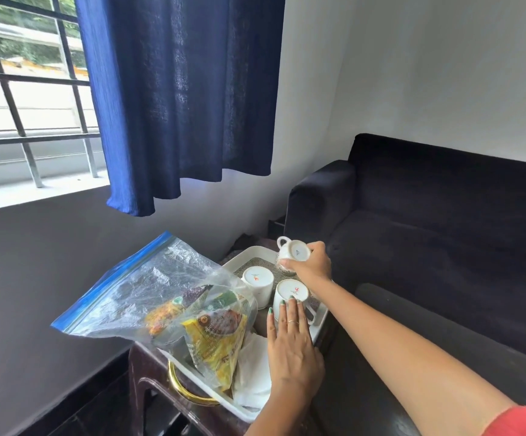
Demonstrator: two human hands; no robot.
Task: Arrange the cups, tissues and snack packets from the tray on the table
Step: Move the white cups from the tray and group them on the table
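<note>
Three white cups sit or hang over the far half of the white tray (pixel 318 328), all turned base-up, likely to keep their insides clean. The right hand (pixel 310 262) holds the patterned cup (pixel 293 251) tilted above the tray's far corner, fingers curled round its side, handle pointing away from the palm. The left hand (pixel 293 347) lies flat with fingers straight and close together, fingertips resting on the nearest cup (pixel 290 297), seemingly to steady it while the other is lifted. The third cup (pixel 257 284) stands just beside it, clear of both hands.

On the near half a clear zip bag (pixel 148 284) of snack packets (pixel 214 335) leans over the tray's left edge, and white tissues (pixel 252 372) lie under and beside it, partly beneath the left wrist.

Room is tight. The tray covers most of the small dark table (pixel 148 369), its near corner close to the table's edge, perhaps overhanging, though the angle makes this hard to judge. A dark sofa (pixel 444 215) crowds the right side, so the lifted cup has little bare surface to land on unless the tray shifts.
</note>
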